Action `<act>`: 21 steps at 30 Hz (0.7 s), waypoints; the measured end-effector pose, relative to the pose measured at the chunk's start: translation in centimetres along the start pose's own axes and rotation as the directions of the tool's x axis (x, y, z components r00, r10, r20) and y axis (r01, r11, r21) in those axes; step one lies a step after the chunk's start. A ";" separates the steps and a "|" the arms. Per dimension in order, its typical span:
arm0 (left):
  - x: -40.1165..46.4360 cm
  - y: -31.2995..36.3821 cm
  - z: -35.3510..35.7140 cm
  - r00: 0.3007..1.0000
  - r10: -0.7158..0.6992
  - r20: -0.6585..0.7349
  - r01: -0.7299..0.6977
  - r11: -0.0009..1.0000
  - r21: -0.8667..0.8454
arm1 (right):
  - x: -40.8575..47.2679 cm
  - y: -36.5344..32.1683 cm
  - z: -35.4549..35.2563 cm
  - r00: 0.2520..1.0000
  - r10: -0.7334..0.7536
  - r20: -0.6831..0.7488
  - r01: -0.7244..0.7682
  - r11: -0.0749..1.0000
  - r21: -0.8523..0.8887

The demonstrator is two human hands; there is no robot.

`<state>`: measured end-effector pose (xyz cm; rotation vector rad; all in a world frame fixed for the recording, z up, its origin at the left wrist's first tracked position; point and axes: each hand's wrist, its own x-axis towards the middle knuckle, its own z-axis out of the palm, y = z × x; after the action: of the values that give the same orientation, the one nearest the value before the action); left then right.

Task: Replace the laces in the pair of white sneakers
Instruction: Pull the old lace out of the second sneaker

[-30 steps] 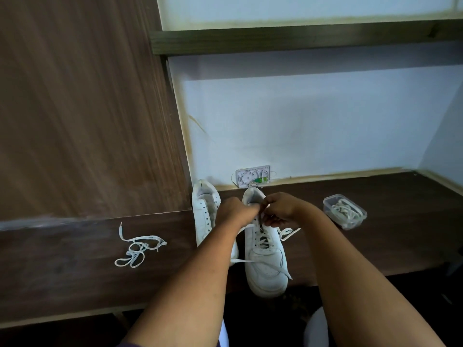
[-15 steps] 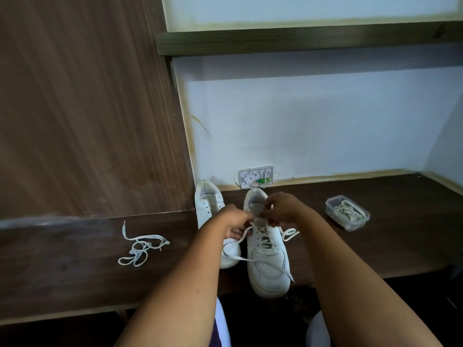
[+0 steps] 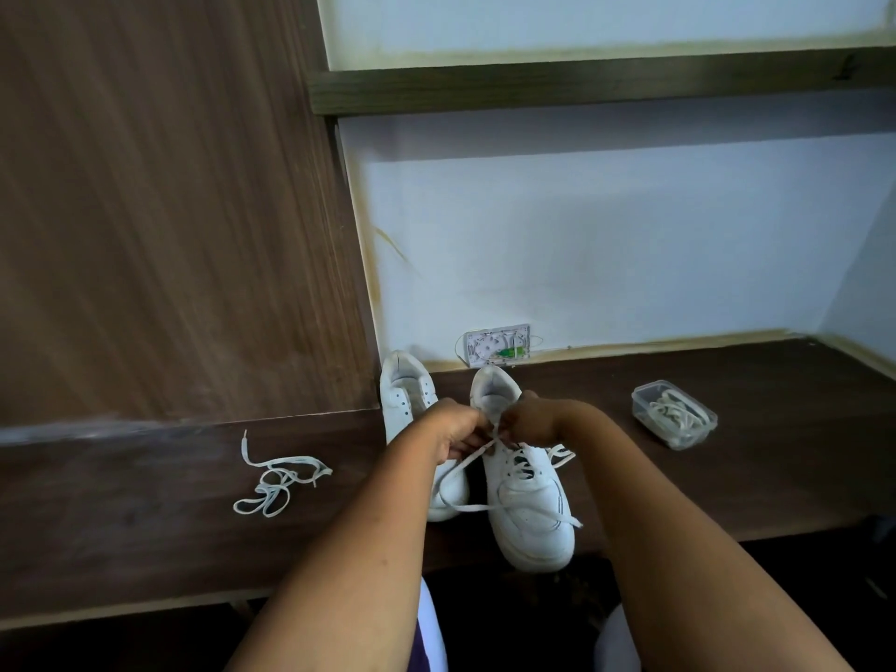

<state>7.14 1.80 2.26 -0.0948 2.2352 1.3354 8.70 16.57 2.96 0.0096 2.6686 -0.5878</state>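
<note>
your left hand and right hand both pinch the lace above the right sneaker on the desk.

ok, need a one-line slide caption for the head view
Both hands, left and right, grip the lace at the right-side sneaker; loose lace on the desk.

I have one view only — the head camera, worn high and tipped forward and down over the bench. It faces the white back wall, with a wood panel filling the left side and a shelf across the top. Both forearms enter from the bottom edge — close to the lens, wide-angle bowing the edges.
</note>
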 end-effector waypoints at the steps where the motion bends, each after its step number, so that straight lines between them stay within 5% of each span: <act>1: 0.1 0.0 0.0 1.000 -0.002 0.002 0.002 1.000 0.006 | -0.1 0.4 0.2 1.000 -0.005 0.028 -0.002 0.974 0.225; 3: 0.2 0.1 0.0 1.000 -0.012 0.008 0.012 1.000 0.022 | -0.4 1.6 0.3 0.999 0.031 0.036 -0.047 0.680 0.732; 5: 0.1 0.1 0.0 1.000 -0.021 0.017 0.020 1.000 0.023 | -0.7 3.2 -0.3 0.998 0.036 0.056 -0.063 0.275 0.959; 10: -0.2 0.3 0.4 1.000 -0.005 0.011 0.004 1.000 0.026 | -1.8 5.6 -3.9 0.977 0.158 -0.139 0.160 -0.123 0.980; 15: 0.4 0.3 1.3 0.995 0.064 -0.080 -0.057 0.995 0.086 | -4.2 6.5 -6.6 0.880 0.290 -0.375 0.471 -0.452 0.757; 17: 0.6 0.3 1.4 0.983 0.107 -0.147 -0.083 0.983 0.161 | -5.4 6.5 -7.8 0.837 0.333 -0.435 0.546 -0.451 0.706; 21: -0.1 1.0 1.6 0.882 0.377 -0.282 -0.229 0.867 0.443 | -4.8 3.9 -7.6 0.765 0.427 -0.483 0.532 0.005 0.847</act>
<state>7.53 3.64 2.54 0.1921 2.8974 1.0402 10.53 23.62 9.56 0.6432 1.8809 -2.9605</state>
